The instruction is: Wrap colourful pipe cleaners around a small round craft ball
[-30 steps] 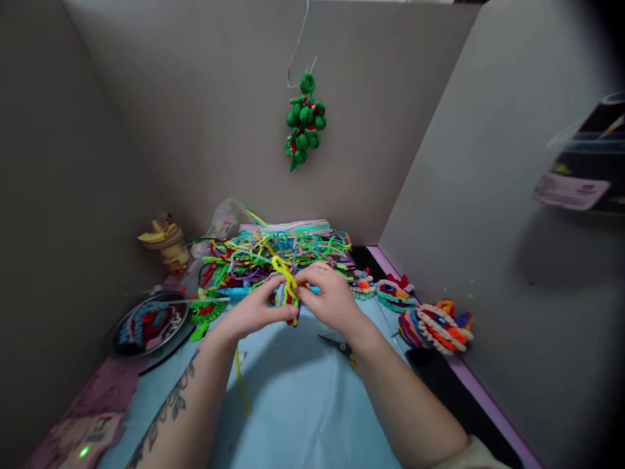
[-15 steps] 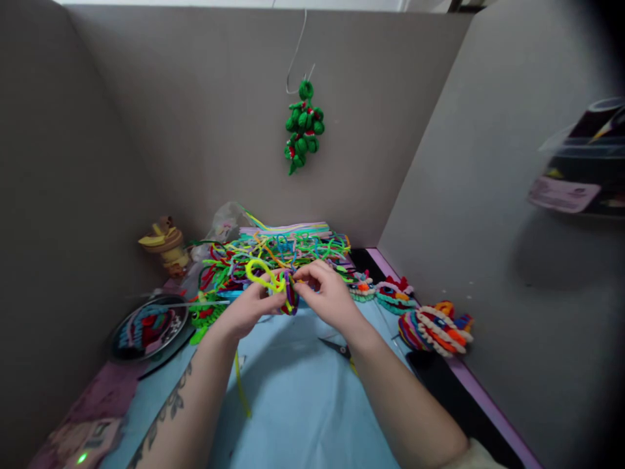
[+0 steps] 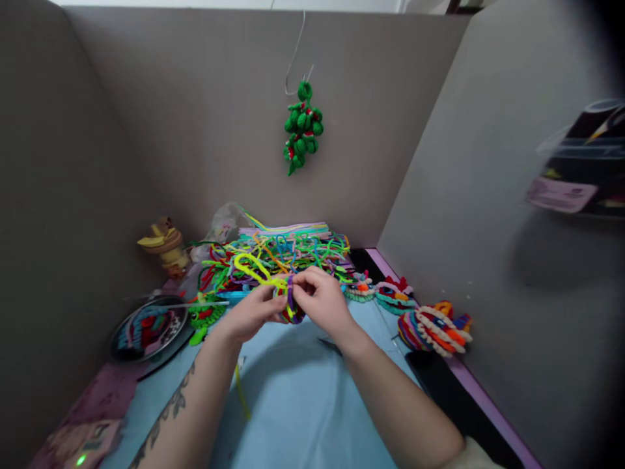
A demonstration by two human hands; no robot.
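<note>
Just above the blue mat (image 3: 297,404) at the middle of the table (image 3: 105,394), both hands meet on a small coiled piece (image 3: 289,306), held up off the surface, right in front of the big pile of pipe cleaners (image 3: 297,246). Left hand (image 3: 251,314) has its grip pinched shut on the near edge of the coil, thumb on top. Right hand (image 3: 319,301) closes in from the other side, fingertips clamped on the same coil where a yellow pipe cleaner (image 3: 252,267) runs into it. That yellow strand arcs up and away to the left in a loose open loop, free at the far end as far as I can see. The coil itself looks like tight rings of purple, red and yellow fuzz stacked edge to edge; the hands hide most of it. My read on handling: featherweight stuff, soft and fuzzy outside with a thin wire core, so it bends at a touch and holds whatever bend it gets. Not slippery, not brittle, but easy to squash out of round. Best hold, I'd say, is a light pinch across the rim of the coil, with the strand taken close to where it joins, not out on the floppy loop. Off to the right lie finished striped pieces (image 3: 434,327), and scissors (image 3: 328,343) peek out beneath the right wrist.
</note>
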